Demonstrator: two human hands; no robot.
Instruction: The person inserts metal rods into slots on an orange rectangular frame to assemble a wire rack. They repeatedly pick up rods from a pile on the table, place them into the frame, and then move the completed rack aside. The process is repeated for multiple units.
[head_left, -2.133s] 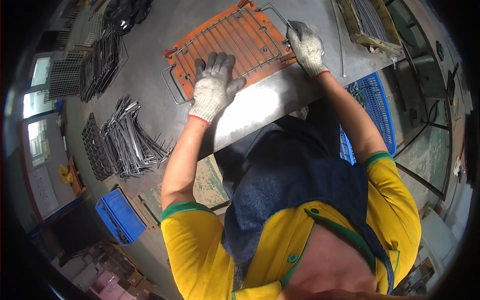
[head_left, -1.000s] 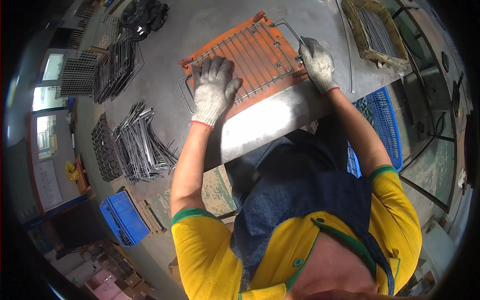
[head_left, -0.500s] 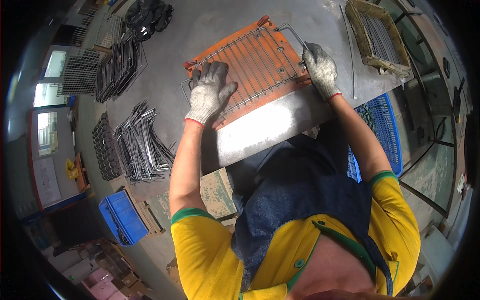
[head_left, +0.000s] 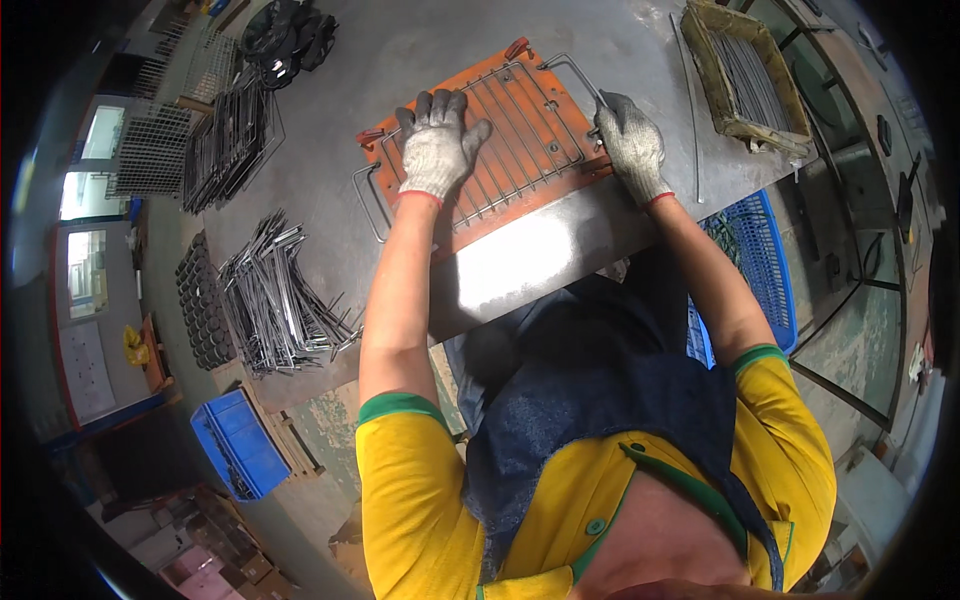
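Note:
A wire grill rack (head_left: 510, 130) with many parallel bars and a loop handle at each end lies on an orange plate (head_left: 465, 232) that has small red blocks at its corners. My left hand (head_left: 437, 145), in a grey-white work glove, rests flat on the left part of the rack with its fingers spread. The left wire handle (head_left: 365, 205) sticks out beside that wrist. At the right end my right hand (head_left: 630, 145), gloved the same way, is closed around the right wire handle (head_left: 578, 68); its fingertips are partly hidden.
Bent wire pieces (head_left: 285, 295) lie heaped at the left, with dark wire frames (head_left: 228, 140) stacked beyond. A yellowish box of straight rods (head_left: 750, 80) and a single long rod (head_left: 688, 110) lie at the right. Blue crates (head_left: 240, 440) stand below the metal table (head_left: 390, 50).
My left hand has slid right and slightly away over the rack, uncovering the left handle. My right hand stays at the right handle. The whole view has shifted slightly.

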